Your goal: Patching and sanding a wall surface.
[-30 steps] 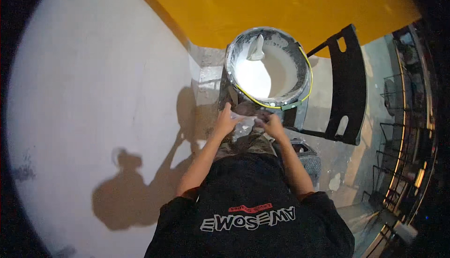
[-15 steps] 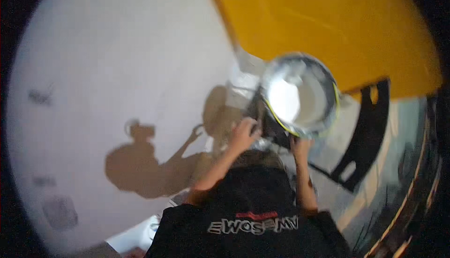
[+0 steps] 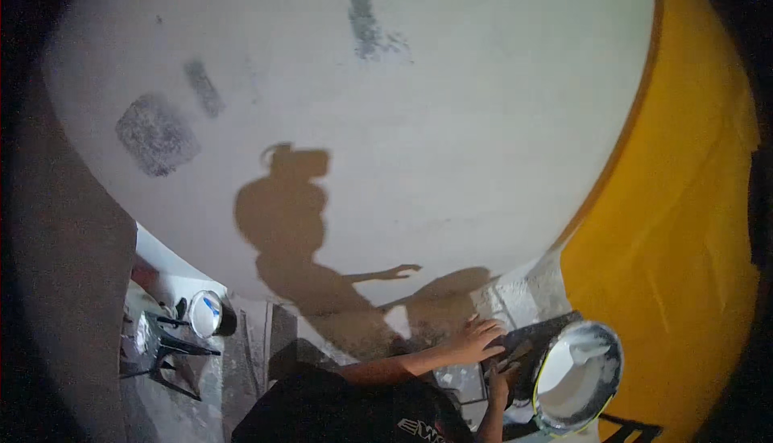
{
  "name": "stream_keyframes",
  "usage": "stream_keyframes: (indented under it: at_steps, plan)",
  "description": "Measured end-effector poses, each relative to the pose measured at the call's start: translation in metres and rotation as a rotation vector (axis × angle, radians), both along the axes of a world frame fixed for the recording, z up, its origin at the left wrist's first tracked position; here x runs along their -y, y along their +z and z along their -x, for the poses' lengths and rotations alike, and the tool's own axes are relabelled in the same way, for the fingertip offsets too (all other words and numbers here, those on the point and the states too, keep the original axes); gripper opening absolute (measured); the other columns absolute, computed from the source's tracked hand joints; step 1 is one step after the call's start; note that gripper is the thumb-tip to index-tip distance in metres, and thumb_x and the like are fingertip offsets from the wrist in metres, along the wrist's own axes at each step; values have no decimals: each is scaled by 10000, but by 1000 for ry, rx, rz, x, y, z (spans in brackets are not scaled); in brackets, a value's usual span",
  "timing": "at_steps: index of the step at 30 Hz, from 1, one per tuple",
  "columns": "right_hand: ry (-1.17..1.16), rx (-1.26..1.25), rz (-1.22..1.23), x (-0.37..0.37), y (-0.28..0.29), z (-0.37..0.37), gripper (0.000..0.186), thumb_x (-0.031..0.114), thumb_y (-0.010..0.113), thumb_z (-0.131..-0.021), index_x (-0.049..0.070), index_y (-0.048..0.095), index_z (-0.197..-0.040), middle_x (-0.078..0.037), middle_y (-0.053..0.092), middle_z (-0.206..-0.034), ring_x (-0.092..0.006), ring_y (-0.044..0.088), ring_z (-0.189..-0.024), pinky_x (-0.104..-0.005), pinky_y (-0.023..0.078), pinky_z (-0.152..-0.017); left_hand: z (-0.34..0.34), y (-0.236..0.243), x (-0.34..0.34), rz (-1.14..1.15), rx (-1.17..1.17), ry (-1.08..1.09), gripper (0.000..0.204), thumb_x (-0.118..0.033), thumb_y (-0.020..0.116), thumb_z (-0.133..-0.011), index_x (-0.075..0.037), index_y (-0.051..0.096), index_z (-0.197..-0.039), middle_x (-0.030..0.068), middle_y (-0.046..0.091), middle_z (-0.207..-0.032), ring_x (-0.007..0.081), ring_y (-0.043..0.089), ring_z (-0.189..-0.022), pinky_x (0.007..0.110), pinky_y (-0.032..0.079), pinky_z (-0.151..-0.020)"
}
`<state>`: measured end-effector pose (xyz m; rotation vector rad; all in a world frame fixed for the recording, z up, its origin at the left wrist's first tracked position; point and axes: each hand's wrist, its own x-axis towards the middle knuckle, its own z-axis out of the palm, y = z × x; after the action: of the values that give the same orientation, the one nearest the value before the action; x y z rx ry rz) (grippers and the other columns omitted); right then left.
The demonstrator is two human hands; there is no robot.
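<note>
My left hand [image 3: 481, 340] is stretched out with its fingers apart, palm down, above a dark surface [image 3: 543, 334] beside the bucket. Just nearer to me, my right hand [image 3: 502, 379] has its fingers curled round something at the bucket's left side; what it is I cannot make out. The round bucket [image 3: 618, 362] has a grey, smeared rim with a yellow-green line along it. Inside lies a white, thick-looking material [image 3: 564, 383], heaped at the far side.
A white wall [image 3: 483, 121] with grey patches [image 3: 157, 135] fills the view and carries my shadow. An orange-yellow surface [image 3: 660, 266] stands at the right. At lower left are a dark stool [image 3: 153, 342] and a small white-filled tub [image 3: 205, 314] with a blue item.
My view has swung left, so the bucket and both hands now sit lower and farther right in it. The stool and tub have come into view. My left hand's fingers are now spread.
</note>
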<state>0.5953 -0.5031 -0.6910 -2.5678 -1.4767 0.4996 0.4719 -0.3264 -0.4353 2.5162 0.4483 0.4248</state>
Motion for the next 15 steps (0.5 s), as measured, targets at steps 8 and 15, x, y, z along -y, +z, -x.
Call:
stream_keyframes:
  at_steps: [8,15]
  plan:
    - [-15,1031,-101,2,-42,-17,410,284,356,-931,-14,488,-1180,-202,599,-987,-302,604,-852,-490,407,-873,34,35,-49,-21,114,99,391,-404,526,-871,-108,530,-1126,95,441,-1259,269,414,-1194,542,225,-1017]
    - [-31,50,-543,-12,-4,-21,279,253,500,-897,83,575,-1105,-152,587,-887,-258,536,-737,-442,424,-693,87,27,-95,-92,247,250,392,-403,540,-865,-128,509,-1143,90,447,-1243,285,447,-1108,511,305,-915]
